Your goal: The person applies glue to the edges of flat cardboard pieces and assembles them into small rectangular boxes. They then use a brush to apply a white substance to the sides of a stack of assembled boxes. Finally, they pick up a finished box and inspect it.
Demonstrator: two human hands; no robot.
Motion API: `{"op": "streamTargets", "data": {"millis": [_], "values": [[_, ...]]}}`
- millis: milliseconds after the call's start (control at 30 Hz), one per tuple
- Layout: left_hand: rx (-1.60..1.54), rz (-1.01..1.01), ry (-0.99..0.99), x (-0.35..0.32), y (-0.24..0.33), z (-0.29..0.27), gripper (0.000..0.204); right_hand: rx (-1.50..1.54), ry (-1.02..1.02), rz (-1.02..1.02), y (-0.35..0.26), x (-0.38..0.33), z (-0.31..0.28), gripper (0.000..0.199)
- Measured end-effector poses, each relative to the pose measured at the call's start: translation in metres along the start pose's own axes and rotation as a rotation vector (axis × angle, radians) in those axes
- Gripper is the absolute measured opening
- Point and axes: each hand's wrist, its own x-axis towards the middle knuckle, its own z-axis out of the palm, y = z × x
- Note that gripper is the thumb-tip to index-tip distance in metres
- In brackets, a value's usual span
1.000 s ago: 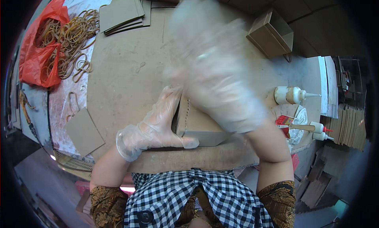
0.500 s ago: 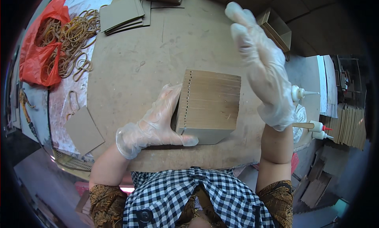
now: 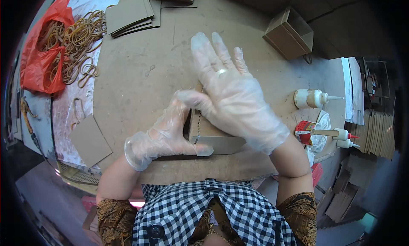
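A brown box [image 3: 223,145] with a row of dark dots along its left edge stands in front of me on the work table [image 3: 145,88]. My left hand [image 3: 159,137], in a thin clear glove, grips its left side, the thumb along the near face and the fingers toward the far corner. Over the top of the box lies my gloved right hand [image 3: 236,92], open with fingers stretched out and spread. It hides most of the top face. Whether the palm presses on the box I cannot tell.
Rubber bands [image 3: 81,37] spill from a red plastic bag [image 3: 30,71] at far left. Flat panels [image 3: 130,16] are stacked at the back; a single panel [image 3: 90,139] lies left. An open box [image 3: 287,35] stands back right, a white nozzle bottle [image 3: 306,99] nearer, beside a rag [image 3: 319,135].
My right hand has swung down and left from its raised place at the right, and is now over the box top. My left hand and the box have stayed put.
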Motion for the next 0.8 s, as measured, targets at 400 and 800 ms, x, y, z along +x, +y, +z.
{"op": "streamTargets", "data": {"millis": [400,800], "values": [[0.019,-0.038,-0.044,-0.001,0.004,-0.001,0.11,-0.129,0.089,-0.111,-0.016,0.017,0.02,0.078],[0.114,0.083,0.034,0.001,0.0,-0.001,0.115,-0.143,0.09,0.059,0.024,0.021,-0.016,0.065]]}}
